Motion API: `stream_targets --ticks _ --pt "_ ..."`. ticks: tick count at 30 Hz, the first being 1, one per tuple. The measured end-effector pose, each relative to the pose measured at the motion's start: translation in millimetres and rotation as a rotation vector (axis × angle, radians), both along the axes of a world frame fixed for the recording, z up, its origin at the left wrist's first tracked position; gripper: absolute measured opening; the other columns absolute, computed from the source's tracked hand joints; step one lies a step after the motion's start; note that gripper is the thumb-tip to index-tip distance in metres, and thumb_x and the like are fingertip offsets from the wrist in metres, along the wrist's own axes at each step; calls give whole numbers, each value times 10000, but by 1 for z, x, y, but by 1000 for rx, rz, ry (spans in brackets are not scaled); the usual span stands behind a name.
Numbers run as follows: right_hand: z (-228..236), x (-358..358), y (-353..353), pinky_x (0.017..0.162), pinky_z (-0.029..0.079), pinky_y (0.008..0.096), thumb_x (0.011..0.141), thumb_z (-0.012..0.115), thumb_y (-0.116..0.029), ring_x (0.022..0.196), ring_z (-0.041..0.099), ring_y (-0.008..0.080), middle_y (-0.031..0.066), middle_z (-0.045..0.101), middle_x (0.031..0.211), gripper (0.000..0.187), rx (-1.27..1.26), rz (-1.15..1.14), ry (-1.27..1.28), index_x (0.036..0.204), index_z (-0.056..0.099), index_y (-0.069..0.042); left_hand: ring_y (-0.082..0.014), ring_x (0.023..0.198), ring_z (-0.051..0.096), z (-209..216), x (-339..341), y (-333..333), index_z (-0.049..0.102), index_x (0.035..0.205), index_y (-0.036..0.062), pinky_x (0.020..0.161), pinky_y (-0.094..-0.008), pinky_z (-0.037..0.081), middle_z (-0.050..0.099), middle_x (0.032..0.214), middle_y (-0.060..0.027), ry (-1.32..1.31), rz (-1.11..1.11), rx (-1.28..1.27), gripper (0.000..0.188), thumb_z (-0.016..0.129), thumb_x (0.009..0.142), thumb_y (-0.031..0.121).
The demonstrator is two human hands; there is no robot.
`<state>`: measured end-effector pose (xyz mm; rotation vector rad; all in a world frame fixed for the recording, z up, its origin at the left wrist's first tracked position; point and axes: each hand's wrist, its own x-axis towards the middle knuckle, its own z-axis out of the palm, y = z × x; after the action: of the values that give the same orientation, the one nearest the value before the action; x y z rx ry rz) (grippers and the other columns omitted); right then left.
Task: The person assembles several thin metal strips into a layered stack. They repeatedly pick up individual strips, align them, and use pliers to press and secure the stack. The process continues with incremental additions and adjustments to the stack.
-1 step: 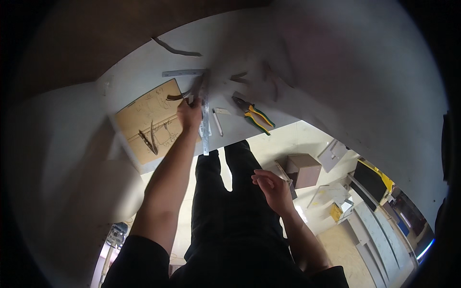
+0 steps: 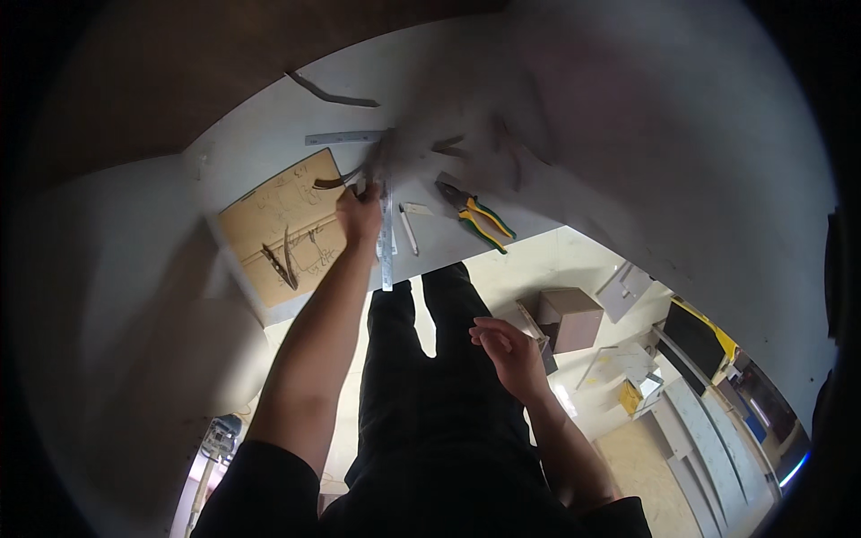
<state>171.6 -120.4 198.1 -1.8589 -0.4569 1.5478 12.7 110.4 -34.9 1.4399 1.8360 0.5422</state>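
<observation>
My left hand (image 2: 360, 215) reaches onto the grey table, its fingers closed on a dark, blurred thing that I cannot make out. A long steel ruler (image 2: 387, 247) lies right beside it, pointing toward me. To its left is a brown cardboard sheet (image 2: 260, 211) with line drawings; a curved dark strip (image 2: 330, 183) crosses its upper edge, and thin dark strips (image 2: 280, 264) rest lower on it. My right hand (image 2: 511, 354) hangs below the table edge, fingers loosely bent and apart, with nothing in it.
Pliers with yellow-green handles (image 2: 480, 220), a white pen (image 2: 410, 233) and a small pale block (image 2: 419, 209) lie right of the ruler. Farther off are a short metal ruler (image 2: 343, 138) and a bent dark strip (image 2: 332, 92). A brown box (image 2: 571, 318) stands on the floor.
</observation>
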Motion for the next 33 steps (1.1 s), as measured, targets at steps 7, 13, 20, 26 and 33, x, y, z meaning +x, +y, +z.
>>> stream_targets --ticks 7,13,20,26,33 --pt "0 6 25 844 525 282 958 512 -16 910 668 170 140 686 1010 372 81 51 -14 1327 473 0 -178 648 616 18 0 -36 632 892 -48 625 -338 490 666 742 -95 -367 280 -497 292 667 878 241" --pt "-13 22 24 753 538 314 946 500 -36 808 693 216 120 678 885 228 132 58 -92 1168 544 -12 -143 604 599 32 -8 -41 638 899 -15 573 -303 482 660 732 -63 -235 56 -376 264 680 871 244" --pt "-141 107 95 785 502 496 887 577 -356 930 645 398 196 678 967 344 -93 92 -728 1060 536 -61 -228 658 630 64 -27 -42 635 868 -18 626 -362 474 658 734 -131 -84 -121 -233 281 662 868 262" --pt "-201 154 138 764 524 478 866 612 -359 898 664 371 175 688 899 318 -194 349 -1059 942 624 -50 -104 548 474 119 -52 -81 616 827 26 524 -293 402 522 612 -22 -197 -17 -411 210 636 904 220" --pt "-67 92 115 570 421 266 875 636 -161 602 523 100 42 602 679 141 330 77 -256 864 631 -21 -15 496 371 210 -50 -75 609 979 45 429 -201 262 479 641 42 -701 101 -405 131 627 947 170"
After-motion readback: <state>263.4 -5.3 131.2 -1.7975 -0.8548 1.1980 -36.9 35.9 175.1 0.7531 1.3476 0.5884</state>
